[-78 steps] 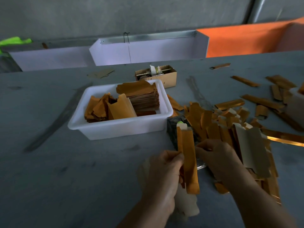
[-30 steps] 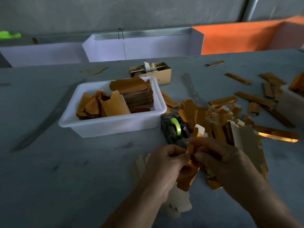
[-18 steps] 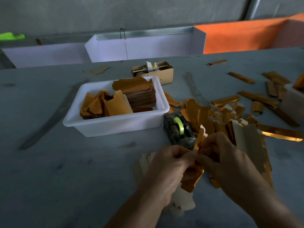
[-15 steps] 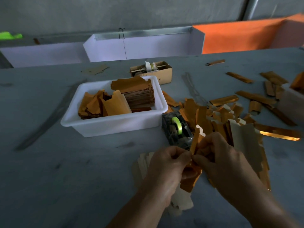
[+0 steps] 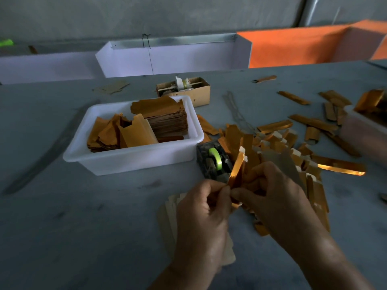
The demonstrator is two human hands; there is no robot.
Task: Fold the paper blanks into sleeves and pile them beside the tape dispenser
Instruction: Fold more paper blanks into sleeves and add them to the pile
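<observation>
Beside the tape dispenser (image 5: pixel 214 162), the left hand (image 5: pixel 204 214) and right hand (image 5: pixel 270 197) pinch one orange paper blank (image 5: pixel 236 170) between curled fingers. A moment ago it lay flatter between them; now it stands tilted, its white tip up. Its lower part is hidden behind the hands. Pale sheets (image 5: pixel 169 214) on the counter (image 5: pixel 83 227) lie partly under the left hand, and the sleeve pile (image 5: pixel 278 143) blurs in dim light.

Dim grey table (image 5: pixel 62 227), concrete wall (image 5: pixel 146 13)

Dim, bluish light; a bright glint on a gold strip (image 5: pixel 343 167) at right. Wide-angle bending toward the edges; lower frame soft with blur.
</observation>
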